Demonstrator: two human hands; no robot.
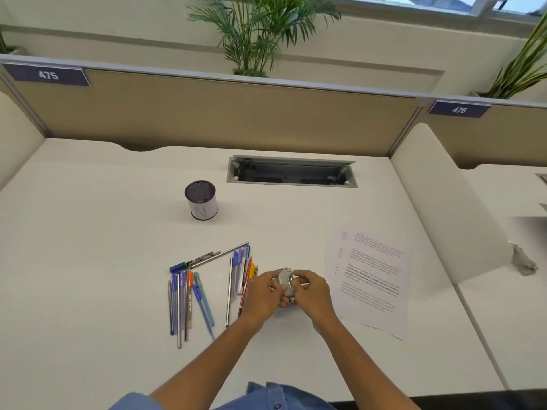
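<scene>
Device, small and grey with pale tabs at its ends, is held between both hands, low over the surface; whether it touches the surface cannot be told.

That white surface spreads out on every side of the hands. Well beyond them a tan partition closes off its far edge, with the labels 475 far to the left and 476 far to the right. A white divider stands well to the right of the hands. Behind the partition a plant rises straight ahead of them, and another plant stands far off to the right.

A printed sheet lies flat just right of the right hand. A recessed grey tray is set into the surface well ahead of the hands. Pens lie in a row just left of the left hand, some passing under it. More pens lie in a second bunch farther left, and a few lie slanted across the tops of both bunches. A mesh cup with a white wrap stands upright ahead of the hands and to their left.

The left hand curls its fingers round the device's left side and beneath it. The right hand pinches its right side with bent fingers and thumb.
</scene>
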